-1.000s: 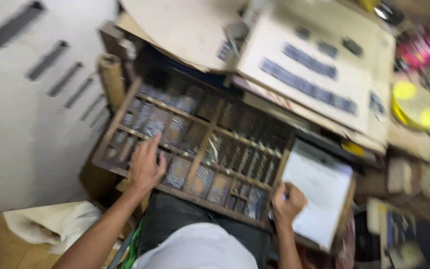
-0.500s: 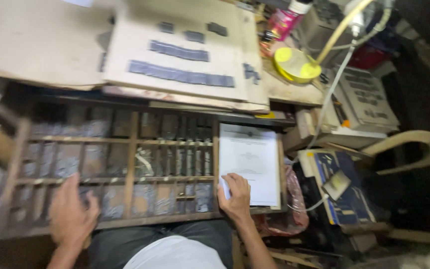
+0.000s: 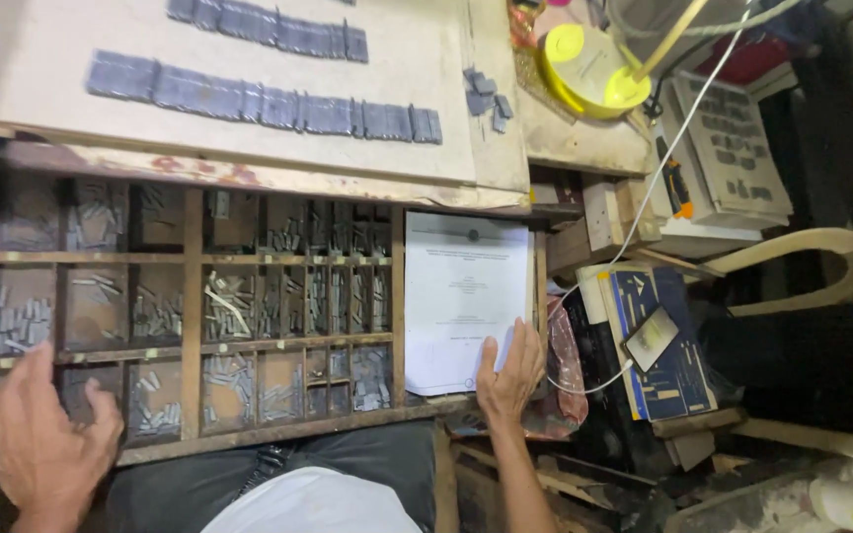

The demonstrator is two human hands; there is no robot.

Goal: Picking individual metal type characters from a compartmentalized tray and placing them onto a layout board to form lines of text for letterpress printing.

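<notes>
A wooden type case (image 3: 192, 296) with many small compartments of grey metal type pieces lies in front of me. My left hand (image 3: 43, 444) hovers open over its lower left corner, fingers spread. A white printed sheet (image 3: 466, 296) rests on the right end of the case. My right hand (image 3: 511, 375) lies on that sheet's lower right edge, thumb and fingers pinching the paper. Above the case, a pale board (image 3: 249, 99) carries two rows of set grey type (image 3: 278, 104).
A yellow lamp base (image 3: 589, 74) with a white cable (image 3: 663, 168) stands at the upper right. A blue book (image 3: 659, 341), stacked papers (image 3: 728, 148) and a pale plastic chair (image 3: 821, 266) crowd the right side. My lap is below the case.
The view has swung left and settled, so the case now fills the left. My left hand has lifted toward the lower left corner; my right hand stays on the sheet's edge.
</notes>
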